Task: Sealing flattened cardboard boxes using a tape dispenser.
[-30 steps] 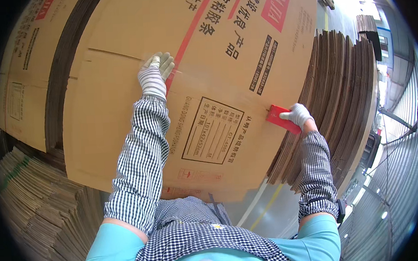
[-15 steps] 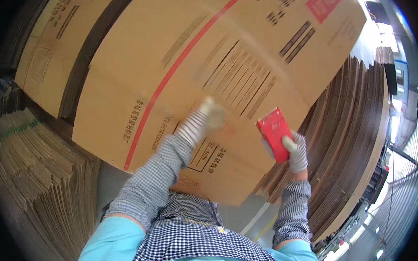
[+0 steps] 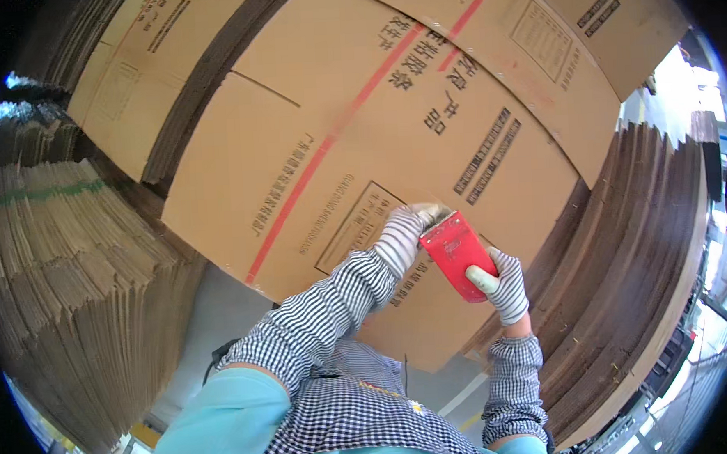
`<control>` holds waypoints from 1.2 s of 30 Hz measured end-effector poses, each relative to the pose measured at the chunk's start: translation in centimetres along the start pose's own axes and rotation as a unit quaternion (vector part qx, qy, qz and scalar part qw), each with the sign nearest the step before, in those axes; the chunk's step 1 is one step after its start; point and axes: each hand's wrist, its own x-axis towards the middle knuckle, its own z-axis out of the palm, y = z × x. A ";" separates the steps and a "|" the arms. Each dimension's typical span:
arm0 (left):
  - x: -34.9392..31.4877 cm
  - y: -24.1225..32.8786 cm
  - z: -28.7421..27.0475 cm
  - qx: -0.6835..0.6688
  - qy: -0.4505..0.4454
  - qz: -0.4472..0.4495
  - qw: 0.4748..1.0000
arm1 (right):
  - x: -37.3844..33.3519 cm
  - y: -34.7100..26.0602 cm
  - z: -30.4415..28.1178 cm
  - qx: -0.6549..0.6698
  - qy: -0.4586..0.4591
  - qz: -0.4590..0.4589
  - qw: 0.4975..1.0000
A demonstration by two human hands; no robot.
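My right hand (image 3: 501, 284), in a striped glove with pale fingertips, is closed round the lower end of a flat, oblong red block (image 3: 455, 253). Its thumb lies across the block's face, which carries faint dark print. My left hand (image 3: 409, 231), also gloved, is at the block's upper end with its fingers bent together. The block's edge partly hides those fingertips, so what they pinch cannot be made out. Both hands are above a large printed cardboard sheet (image 3: 334, 130) with a red stripe, which lies in front of me.
Folded cardboard stands in a tall stack (image 3: 79, 299) on the left and another stack (image 3: 629, 279) on the right. More printed sheets (image 3: 527, 46) overlap at the far side. Grey floor (image 3: 220, 304) shows between the left stack and the sheet.
My left hand has moved right, from over the cardboard to the red block's upper end. The block has shifted slightly left and down. The view has turned, showing overlapping sheets farther off.
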 end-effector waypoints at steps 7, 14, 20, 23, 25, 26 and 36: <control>6.6 13.5 -18.6 0.681 0.409 0.380 0.474 | 9.4 0.3 2.7 -0.172 -0.025 0.012 0.985; 8.5 16.9 -18.3 0.314 0.448 0.430 0.718 | 16.6 2.5 3.6 -0.232 -0.078 0.082 0.966; 10.4 13.7 -17.9 -0.125 0.239 0.164 0.949 | 12.5 4.4 -0.5 -0.185 -0.101 0.099 0.973; 10.9 13.2 -17.4 -0.128 0.243 0.152 0.949 | 6.3 10.7 -9.5 -0.318 -0.055 0.188 0.928; 10.4 13.2 -17.9 -0.122 0.250 0.147 0.949 | 6.9 9.6 -9.1 -0.421 -0.067 0.213 0.879; 9.8 13.7 -18.1 -0.122 0.264 0.164 0.943 | 8.4 7.3 -8.2 -0.420 -0.069 0.213 0.879; 12.4 20.4 -26.8 -0.154 0.360 0.315 0.865 | 7.9 2.1 -3.0 -0.581 -0.122 0.299 0.747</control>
